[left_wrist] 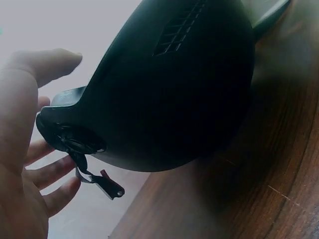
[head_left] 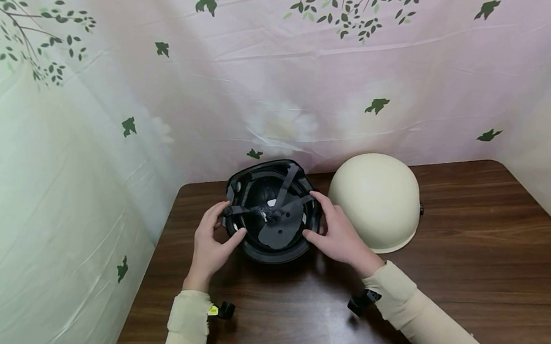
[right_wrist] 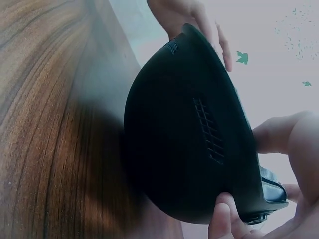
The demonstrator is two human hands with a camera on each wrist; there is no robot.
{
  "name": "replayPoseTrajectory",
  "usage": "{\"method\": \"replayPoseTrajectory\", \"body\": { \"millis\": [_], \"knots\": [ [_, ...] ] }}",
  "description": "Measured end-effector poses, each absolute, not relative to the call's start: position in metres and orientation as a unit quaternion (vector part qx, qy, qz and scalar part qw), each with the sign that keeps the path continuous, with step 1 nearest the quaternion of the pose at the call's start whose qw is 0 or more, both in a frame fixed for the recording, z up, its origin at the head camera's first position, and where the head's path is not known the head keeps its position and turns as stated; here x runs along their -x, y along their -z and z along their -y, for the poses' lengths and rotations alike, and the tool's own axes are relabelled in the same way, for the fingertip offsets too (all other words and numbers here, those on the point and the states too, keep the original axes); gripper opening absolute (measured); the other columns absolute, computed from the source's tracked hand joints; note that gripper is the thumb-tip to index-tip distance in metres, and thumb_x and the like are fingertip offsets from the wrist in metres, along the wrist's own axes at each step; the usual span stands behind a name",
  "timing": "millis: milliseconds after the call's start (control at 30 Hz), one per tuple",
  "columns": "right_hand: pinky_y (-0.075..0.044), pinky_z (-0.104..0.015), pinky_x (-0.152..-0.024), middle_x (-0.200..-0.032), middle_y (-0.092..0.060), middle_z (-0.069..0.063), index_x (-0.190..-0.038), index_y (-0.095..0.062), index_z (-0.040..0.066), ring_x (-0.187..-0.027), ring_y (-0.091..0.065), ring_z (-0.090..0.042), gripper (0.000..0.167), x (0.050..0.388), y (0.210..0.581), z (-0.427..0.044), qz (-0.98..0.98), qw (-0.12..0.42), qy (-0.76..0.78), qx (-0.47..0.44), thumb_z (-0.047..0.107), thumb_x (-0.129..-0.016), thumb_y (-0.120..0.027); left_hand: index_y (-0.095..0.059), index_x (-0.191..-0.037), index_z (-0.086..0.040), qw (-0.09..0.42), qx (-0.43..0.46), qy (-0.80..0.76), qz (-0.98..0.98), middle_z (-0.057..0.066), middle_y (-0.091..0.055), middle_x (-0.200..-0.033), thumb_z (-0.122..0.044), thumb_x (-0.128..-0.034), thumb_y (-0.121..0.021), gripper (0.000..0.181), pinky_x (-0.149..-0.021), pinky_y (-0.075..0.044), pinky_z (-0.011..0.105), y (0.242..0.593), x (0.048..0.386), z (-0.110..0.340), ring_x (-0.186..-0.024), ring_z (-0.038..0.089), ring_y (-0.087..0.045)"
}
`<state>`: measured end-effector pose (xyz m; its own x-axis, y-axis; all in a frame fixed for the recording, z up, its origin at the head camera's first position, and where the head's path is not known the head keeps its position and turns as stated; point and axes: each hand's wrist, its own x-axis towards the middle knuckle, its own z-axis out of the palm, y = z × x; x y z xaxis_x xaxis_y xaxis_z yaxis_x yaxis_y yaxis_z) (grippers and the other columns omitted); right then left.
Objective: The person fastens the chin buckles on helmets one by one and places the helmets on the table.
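A black helmet [head_left: 283, 257] is upside down near the back of the table, its inner padding and dark straps facing up. On its left side my left hand [head_left: 213, 247] holds the rim, the thumb over the opening and fingers by the ear piece. A short strap with a buckle [left_wrist: 110, 188] hangs beside those fingers in the left wrist view. My right hand [head_left: 339, 236] grips the opposite rim, thumb at the edge and fingers against the shell [right_wrist: 174, 139]. Whether the shell touches the table is unclear.
A cream helmet [head_left: 376, 200] stands dome up just right of my right hand. The brown wooden table [head_left: 490, 250] meets a printed cloth backdrop [head_left: 266, 83] behind and at both sides. Each wrist wears a small black camera.
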<state>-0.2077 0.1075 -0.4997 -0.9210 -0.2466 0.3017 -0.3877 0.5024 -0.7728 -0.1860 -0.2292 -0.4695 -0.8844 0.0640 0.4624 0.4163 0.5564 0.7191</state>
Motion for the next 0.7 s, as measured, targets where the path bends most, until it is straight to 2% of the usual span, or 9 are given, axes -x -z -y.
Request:
{"method": "replayPoseTrajectory", "body": {
  "millis": [133, 200, 400, 433, 500, 700],
  "knots": [
    [-0.049, -0.03, -0.07, -0.093, -0.058, -0.003, -0.17, -0.032, 0.029, -0.075, -0.057, -0.014, 0.091, 0.205, 0.499, -0.108, 0.863, 0.073, -0.466, -0.181, 0.026, -0.093, -0.081, -0.059, -0.155, -0.019, 0.198, 0.137, 0.446, 0.862, 0.008, -0.061, -0.157, -0.019, -0.0904, -0.089, 0.071, -0.105, -0.055, 0.036, 0.471, 0.184, 0.23, -0.131, 0.025, -0.063],
    [-0.05, -0.031, -0.071, -0.092, -0.058, -0.002, -0.169, -0.033, 0.029, -0.075, -0.057, -0.014, 0.089, 0.203, 0.496, -0.108, 0.863, 0.068, -0.468, -0.177, 0.026, -0.094, -0.081, -0.059, -0.155, -0.02, 0.196, 0.138, 0.446, 0.862, 0.007, -0.062, -0.156, -0.02, -0.0898, -0.09, 0.073, -0.104, -0.054, 0.032, 0.47, 0.183, 0.23, -0.13, 0.025, -0.064],
    [-0.049, -0.031, -0.072, -0.094, -0.058, -0.007, -0.166, -0.035, 0.019, -0.076, -0.056, -0.014, 0.084, 0.187, 0.475, -0.107, 0.864, 0.056, -0.469, -0.175, 0.022, -0.095, -0.08, -0.058, -0.156, -0.017, 0.195, 0.146, 0.445, 0.862, 0.01, -0.063, -0.156, -0.018, -0.0885, -0.091, 0.075, -0.101, -0.057, 0.048, 0.471, 0.181, 0.229, -0.128, 0.027, -0.064],
    [-0.048, -0.029, -0.071, -0.094, -0.058, -0.005, -0.166, -0.035, 0.019, -0.076, -0.056, -0.011, 0.084, 0.186, 0.475, -0.107, 0.865, 0.058, -0.467, -0.176, 0.024, -0.096, -0.081, -0.058, -0.156, -0.017, 0.195, 0.147, 0.445, 0.862, 0.01, -0.063, -0.156, -0.017, -0.0883, -0.091, 0.075, -0.101, -0.057, 0.049, 0.471, 0.181, 0.229, -0.128, 0.026, -0.064],
    [-0.049, -0.031, -0.072, -0.098, -0.058, -0.009, -0.165, -0.034, 0.015, -0.076, -0.056, -0.013, 0.083, 0.179, 0.464, -0.106, 0.867, 0.041, -0.466, -0.171, 0.021, -0.097, -0.08, -0.058, -0.156, -0.017, 0.192, 0.147, 0.447, 0.861, 0.009, -0.062, -0.156, -0.017, -0.0882, -0.091, 0.075, -0.101, -0.057, 0.049, 0.471, 0.181, 0.229, -0.128, 0.023, -0.063],
    [-0.05, -0.027, -0.07, -0.106, -0.056, -0.015, -0.164, -0.034, 0.013, -0.077, -0.06, -0.019, 0.081, 0.168, 0.451, -0.107, 0.87, 0.011, -0.467, -0.155, 0.015, -0.098, -0.081, -0.058, -0.157, -0.018, 0.185, 0.154, 0.455, 0.857, 0.009, -0.062, -0.157, -0.015, -0.088, -0.09, 0.076, -0.1, -0.057, 0.05, 0.473, 0.181, 0.23, -0.128, 0.022, -0.062]
  ]
}}
